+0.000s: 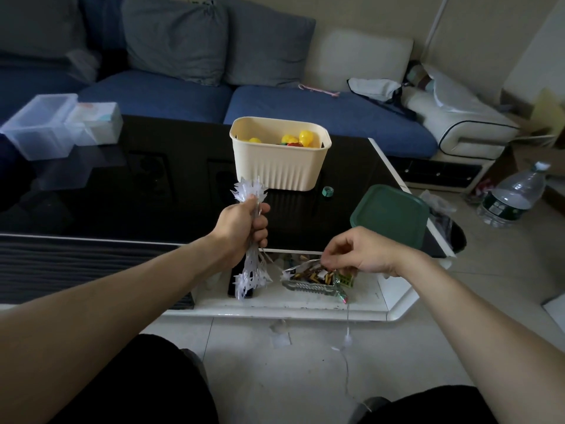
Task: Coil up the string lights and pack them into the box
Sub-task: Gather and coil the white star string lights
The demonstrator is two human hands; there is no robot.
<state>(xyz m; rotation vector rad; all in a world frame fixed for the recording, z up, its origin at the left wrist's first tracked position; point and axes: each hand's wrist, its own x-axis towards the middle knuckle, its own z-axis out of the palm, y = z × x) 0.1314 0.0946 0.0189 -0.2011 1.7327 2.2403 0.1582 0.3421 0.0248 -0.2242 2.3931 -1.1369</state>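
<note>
- While the left hand [244, 224] grips a bundled coil of string lights [251, 270] in a fist, white star-shaped pieces stick out above and below the fingers; bundle held upright over the near edge of the black table [122, 194].
- Right hand [357, 255] pinches the thin wire [301, 264] between fingertips, other fingers curled; wire runs from the bundle across to this hand.
- Loose tail of the wire [347, 347] hangs down from the right hand toward the tiled floor [275, 377], with one small light on it, blurred.
- Cream ribbed box [279, 166] stands on the table just behind the left hand, open top, yellow round items [298, 139] inside plus something red; none of the lights are in it.
- Dark green lid [391, 218] lies flat on the table's right corner, near the right hand, apart from the box.
- Small green tape roll [327, 191] sits between box and lid.
- Clear glass tray [312, 284] of small brownish items sits on the white lower shelf [305, 304] under the right hand; contents too small to tell.
- Clear plastic containers [42, 127] at the table's far left.
- Blue sofa [183, 96] with grey cushions behind the table; water bottle [513, 194] on the floor at right.
- Both bare forearms reach in from below; dark trousers at the bottom edge.
</note>
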